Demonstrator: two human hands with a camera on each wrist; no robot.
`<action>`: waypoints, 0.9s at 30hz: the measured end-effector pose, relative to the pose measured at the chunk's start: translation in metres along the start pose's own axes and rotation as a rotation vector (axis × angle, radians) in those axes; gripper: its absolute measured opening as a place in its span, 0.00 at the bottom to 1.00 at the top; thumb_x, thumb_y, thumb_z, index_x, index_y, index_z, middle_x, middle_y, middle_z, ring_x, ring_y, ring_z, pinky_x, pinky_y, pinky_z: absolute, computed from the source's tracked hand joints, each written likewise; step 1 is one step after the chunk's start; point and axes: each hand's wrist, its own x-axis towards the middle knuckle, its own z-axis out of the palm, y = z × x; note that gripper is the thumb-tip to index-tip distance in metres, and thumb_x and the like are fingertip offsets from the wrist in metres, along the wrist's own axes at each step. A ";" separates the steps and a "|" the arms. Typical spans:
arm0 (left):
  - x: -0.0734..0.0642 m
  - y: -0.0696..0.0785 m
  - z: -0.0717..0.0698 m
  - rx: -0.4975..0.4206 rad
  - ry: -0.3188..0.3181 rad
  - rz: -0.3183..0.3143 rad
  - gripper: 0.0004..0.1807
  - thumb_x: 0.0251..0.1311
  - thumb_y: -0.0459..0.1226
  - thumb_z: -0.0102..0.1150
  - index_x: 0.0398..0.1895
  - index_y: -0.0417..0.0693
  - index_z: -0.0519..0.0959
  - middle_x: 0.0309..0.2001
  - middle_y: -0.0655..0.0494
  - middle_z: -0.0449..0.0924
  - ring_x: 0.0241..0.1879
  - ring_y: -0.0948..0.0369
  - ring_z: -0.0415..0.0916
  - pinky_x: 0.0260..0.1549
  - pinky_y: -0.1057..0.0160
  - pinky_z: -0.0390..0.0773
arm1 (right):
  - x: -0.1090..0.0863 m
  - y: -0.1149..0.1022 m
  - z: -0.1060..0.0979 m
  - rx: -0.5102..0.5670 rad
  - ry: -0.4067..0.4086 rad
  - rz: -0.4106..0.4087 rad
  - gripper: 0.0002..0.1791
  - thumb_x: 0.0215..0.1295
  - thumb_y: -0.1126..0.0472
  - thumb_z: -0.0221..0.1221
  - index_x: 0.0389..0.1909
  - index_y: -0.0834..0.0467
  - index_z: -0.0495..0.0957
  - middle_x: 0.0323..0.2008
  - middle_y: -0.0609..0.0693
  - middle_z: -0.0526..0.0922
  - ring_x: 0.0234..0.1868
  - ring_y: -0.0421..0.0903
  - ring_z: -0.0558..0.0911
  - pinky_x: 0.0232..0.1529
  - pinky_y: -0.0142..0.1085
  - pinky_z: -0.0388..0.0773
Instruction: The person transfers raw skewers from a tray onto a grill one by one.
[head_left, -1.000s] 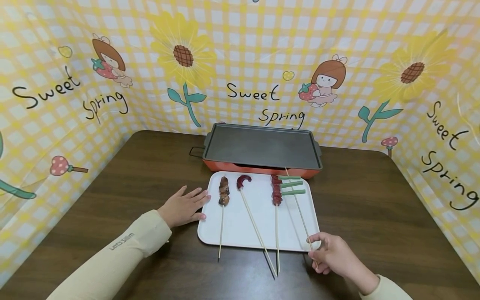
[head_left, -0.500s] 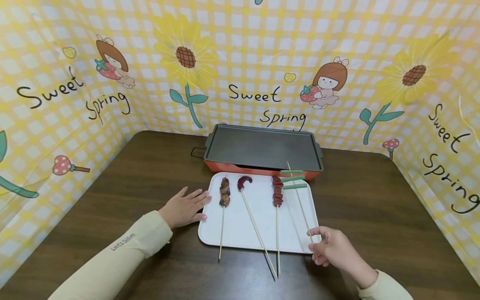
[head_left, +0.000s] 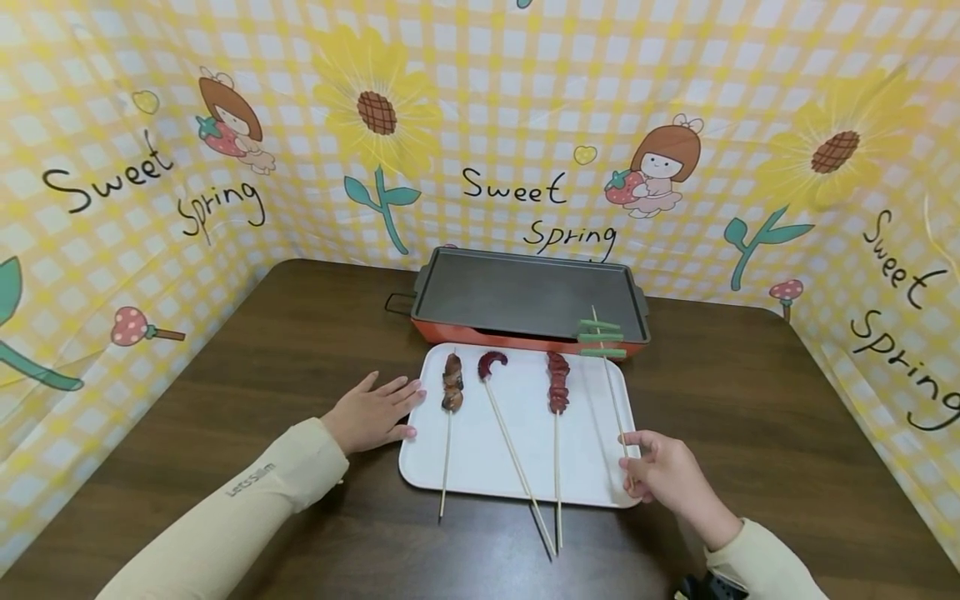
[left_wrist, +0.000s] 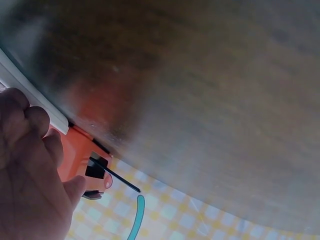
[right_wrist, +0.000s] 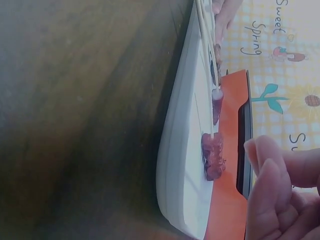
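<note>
My right hand (head_left: 663, 475) pinches the lower stick of a skewer with green bean-like pieces (head_left: 602, 337) near the right front corner of a white tray (head_left: 423, 458). The skewer's green end is raised over the front edge of a griddle (head_left: 525, 292). With its fingers spread, my left hand (head_left: 371, 414) rests at the tray's left edge. On the tray lie a brown chunky skewer (head_left: 452, 383), a curled dark red tentacle skewer (head_left: 492, 363) and a red meat skewer (head_left: 558, 383). In the right wrist view, the fingertips (right_wrist: 265, 150) meet but the held stick is not visible.
The griddle has a dark flat plate, an orange-red base (head_left: 487, 335) and a wire handle (head_left: 399, 302) at its left. It stands right behind the tray on the brown table (head_left: 315, 333). A patterned yellow checked cloth (head_left: 510, 100) encloses the table's back and sides.
My right hand has moved forward with the green skewer, whose tip rose from over the tray to the griddle's front edge. The left hand and the other skewers stay in place.
</note>
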 end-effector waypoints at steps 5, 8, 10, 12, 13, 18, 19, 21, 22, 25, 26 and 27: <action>0.000 0.000 -0.001 -0.002 -0.007 0.000 0.34 0.69 0.54 0.43 0.70 0.43 0.63 0.70 0.47 0.60 0.70 0.50 0.56 0.64 0.40 0.53 | 0.013 -0.004 -0.003 0.018 0.008 0.013 0.18 0.59 0.75 0.55 0.51 0.78 0.71 0.15 0.54 0.79 0.15 0.44 0.76 0.18 0.35 0.75; 0.000 -0.001 0.000 -0.008 -0.014 -0.006 0.34 0.69 0.54 0.43 0.71 0.43 0.63 0.71 0.47 0.60 0.70 0.50 0.56 0.64 0.39 0.53 | 0.022 -0.007 -0.004 0.026 0.014 0.027 0.18 0.60 0.75 0.55 0.51 0.78 0.71 0.15 0.54 0.79 0.15 0.43 0.76 0.18 0.34 0.75; -0.001 -0.001 -0.001 -0.009 -0.016 -0.007 0.34 0.69 0.54 0.43 0.70 0.43 0.63 0.70 0.47 0.60 0.70 0.50 0.56 0.64 0.39 0.54 | 0.028 -0.009 -0.004 0.026 0.016 0.031 0.18 0.60 0.74 0.55 0.52 0.77 0.71 0.16 0.54 0.79 0.15 0.42 0.76 0.19 0.34 0.75; -0.001 0.000 -0.002 -0.011 -0.023 -0.012 0.34 0.69 0.54 0.43 0.71 0.43 0.63 0.71 0.47 0.60 0.70 0.50 0.56 0.64 0.39 0.54 | 0.034 -0.011 -0.004 0.025 0.024 0.034 0.19 0.61 0.74 0.55 0.53 0.77 0.71 0.16 0.53 0.79 0.16 0.42 0.76 0.19 0.33 0.75; -0.001 0.000 -0.002 -0.010 -0.026 -0.013 0.34 0.69 0.54 0.43 0.71 0.43 0.63 0.71 0.47 0.60 0.70 0.50 0.56 0.64 0.40 0.54 | 0.037 -0.012 -0.004 0.025 0.029 0.035 0.19 0.61 0.73 0.55 0.53 0.77 0.72 0.16 0.53 0.79 0.16 0.42 0.76 0.19 0.33 0.75; -0.001 0.002 -0.004 0.004 -0.031 -0.017 0.33 0.69 0.54 0.43 0.70 0.44 0.64 0.70 0.48 0.61 0.70 0.51 0.56 0.64 0.40 0.54 | 0.052 -0.016 -0.007 0.054 0.049 0.033 0.19 0.63 0.73 0.55 0.54 0.77 0.71 0.16 0.52 0.79 0.15 0.41 0.76 0.19 0.31 0.74; -0.001 0.003 -0.005 0.006 -0.032 -0.018 0.34 0.69 0.54 0.44 0.70 0.44 0.64 0.70 0.48 0.61 0.70 0.51 0.56 0.64 0.40 0.54 | 0.054 -0.017 -0.008 0.062 0.052 0.033 0.19 0.63 0.73 0.54 0.54 0.77 0.71 0.16 0.52 0.79 0.15 0.40 0.76 0.19 0.31 0.74; -0.001 0.003 -0.005 0.008 -0.035 -0.018 0.34 0.69 0.55 0.43 0.70 0.44 0.64 0.70 0.48 0.61 0.70 0.51 0.56 0.64 0.40 0.54 | 0.060 -0.019 -0.009 0.077 0.056 0.034 0.19 0.63 0.73 0.54 0.54 0.77 0.71 0.15 0.51 0.79 0.15 0.40 0.76 0.18 0.30 0.74; -0.001 0.002 -0.004 0.008 -0.035 -0.019 0.34 0.69 0.55 0.44 0.70 0.44 0.63 0.70 0.48 0.61 0.70 0.51 0.56 0.64 0.40 0.54 | 0.062 -0.019 -0.009 0.079 0.059 0.034 0.19 0.63 0.73 0.54 0.54 0.78 0.70 0.15 0.51 0.79 0.15 0.40 0.76 0.18 0.30 0.74; 0.000 0.001 -0.003 0.015 -0.034 -0.016 0.34 0.69 0.55 0.43 0.70 0.44 0.64 0.70 0.48 0.61 0.70 0.51 0.56 0.64 0.40 0.54 | 0.069 -0.021 -0.010 0.083 0.066 0.037 0.19 0.63 0.73 0.54 0.54 0.78 0.70 0.15 0.51 0.79 0.15 0.39 0.76 0.18 0.30 0.74; 0.000 0.001 -0.003 0.017 -0.035 -0.016 0.34 0.69 0.55 0.43 0.71 0.44 0.63 0.70 0.48 0.61 0.70 0.51 0.56 0.64 0.40 0.54 | 0.070 -0.021 -0.011 0.082 0.067 0.036 0.19 0.63 0.73 0.54 0.55 0.77 0.70 0.16 0.50 0.79 0.15 0.39 0.76 0.18 0.30 0.74; 0.000 0.000 -0.002 0.018 -0.035 -0.016 0.34 0.69 0.55 0.43 0.71 0.44 0.63 0.70 0.48 0.60 0.70 0.51 0.56 0.64 0.40 0.54 | 0.072 -0.022 -0.011 0.081 0.066 0.034 0.20 0.64 0.72 0.54 0.55 0.77 0.70 0.16 0.50 0.79 0.15 0.39 0.76 0.19 0.30 0.74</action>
